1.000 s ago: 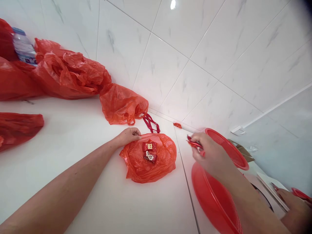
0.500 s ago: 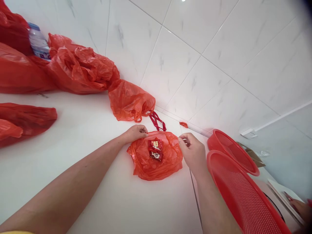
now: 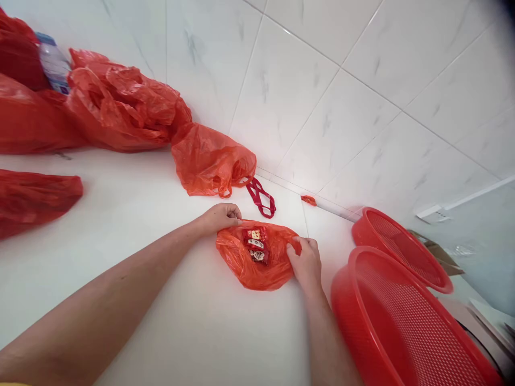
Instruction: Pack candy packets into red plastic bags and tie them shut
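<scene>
On the white counter lies a red plastic bag [image 3: 257, 280], its mouth spread wide. Inside it sit small red snack packets [image 3: 256, 241] with pale printed lettering; the print is too small to read. My left hand [image 3: 222, 217] pinches the bag's rim at its upper left. At the right edge my right hand [image 3: 307, 260] grips the rim between thumb and fingers. Just beyond the bag rests a dark red strap-like loop [image 3: 261, 198], touched by neither hand.
Several filled red plastic bags [image 3: 124, 107] line the tiled wall, with a plastic bottle [image 3: 54, 63] among them. Another red bag [image 3: 36, 201] lies at left. Two red mesh baskets [image 3: 402, 316] stand at right. A small red scrap [image 3: 309, 200] lies by the wall.
My right hand has moved inward and slightly down, so the bag's mouth is narrower and the packets show more openly. The view has shifted a little.
</scene>
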Motion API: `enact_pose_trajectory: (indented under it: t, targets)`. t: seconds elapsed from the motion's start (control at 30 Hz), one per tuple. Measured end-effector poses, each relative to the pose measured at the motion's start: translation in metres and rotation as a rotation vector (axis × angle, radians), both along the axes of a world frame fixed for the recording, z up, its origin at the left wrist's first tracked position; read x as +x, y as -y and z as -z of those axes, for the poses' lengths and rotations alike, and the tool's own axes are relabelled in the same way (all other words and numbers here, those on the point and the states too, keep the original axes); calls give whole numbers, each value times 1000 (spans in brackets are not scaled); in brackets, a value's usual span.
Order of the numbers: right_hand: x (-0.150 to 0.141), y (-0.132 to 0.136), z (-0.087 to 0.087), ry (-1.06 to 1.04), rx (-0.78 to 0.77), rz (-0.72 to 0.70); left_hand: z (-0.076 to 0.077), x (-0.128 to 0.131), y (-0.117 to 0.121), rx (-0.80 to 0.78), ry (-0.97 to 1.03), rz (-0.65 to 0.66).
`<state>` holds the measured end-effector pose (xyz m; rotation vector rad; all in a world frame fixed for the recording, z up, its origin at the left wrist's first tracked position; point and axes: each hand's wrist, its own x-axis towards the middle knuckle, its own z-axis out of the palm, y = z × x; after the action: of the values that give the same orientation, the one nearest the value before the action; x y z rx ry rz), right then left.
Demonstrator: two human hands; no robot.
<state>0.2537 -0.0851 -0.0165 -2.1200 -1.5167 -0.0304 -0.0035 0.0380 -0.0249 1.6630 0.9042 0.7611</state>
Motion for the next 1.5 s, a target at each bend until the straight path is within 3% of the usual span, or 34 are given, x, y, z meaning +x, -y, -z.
enact_pose_trajectory:
  t: [0.17, 0.3, 0.4, 0.6, 0.7, 0.77, 0.9, 1.07, 1.17, 1.27, 1.37, 1.43, 1.5]
  targets:
    - [10, -4, 7, -245, 5, -4, -1, 1, 2, -3, -35, -19]
    - [12, -2, 6, -543, 273, 98, -3, 1, 5, -15, -45, -41]
    - [14, 2, 7, -791, 466, 72, -9, 2, 10, -19, 18, -80]
    - [20, 7, 10, -893, 560, 62, -12, -8, 36, -87, 314, -250]
    - [20, 7, 9, -917, 533, 109, -7, -21, 58, -96, 389, -257]
    - [20, 6, 7, -882, 477, 159, -8, -28, 75, -15, 355, -259]
    - [19, 4, 7, -760, 314, 171, -17, -29, 104, 335, 167, -250]
    - [12, 7, 9, -794, 220, -75, -9, -16, 113, 647, -199, -88]
    - [9, 9, 6, -1009, 267, -213, 4, -20, 99, 744, -386, -12]
    - [10, 11, 1, -1384, 339, -262, 4, -36, 80, 831, -432, -156]
    - [15, 15, -5, -1652, 311, -383, -12, -53, 64, 747, -357, -427]
    - [19, 18, -7, -1725, 316, -431, -28, -60, 58, 530, -227, -560]
    - [21, 20, -8, -1751, 342, -451, -45, -64, 55, 287, -37, -607]
